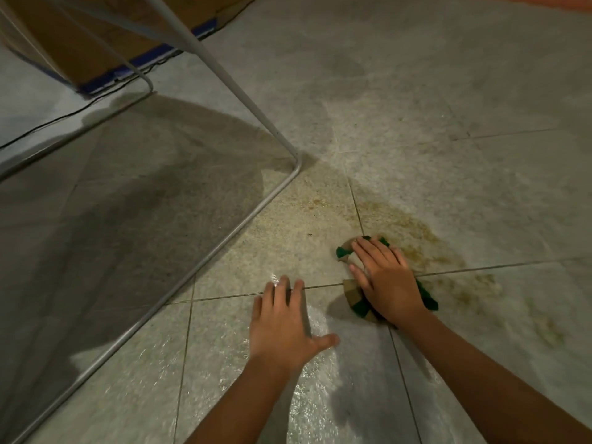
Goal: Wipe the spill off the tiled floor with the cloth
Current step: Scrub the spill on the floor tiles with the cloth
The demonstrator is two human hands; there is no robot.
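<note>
A brownish spill (419, 241) stains the grey tiled floor (416, 107) right of centre, with fainter patches trailing toward the lower right. A green and tan cloth (354, 294) lies crumpled at the spill's left edge. My right hand (386, 282) presses flat on the cloth with straight fingers, and covers most of it. My left hand (283, 322) rests flat on the bare tile to the left of the cloth, fingers spread, holding nothing.
A white metal frame (256, 216) stands on the floor, its bottom bar running diagonally left of my hands and an upright leg (243, 97) rising from its corner. A cardboard box (96, 43) and a thin black cable (48, 123) lie at the upper left.
</note>
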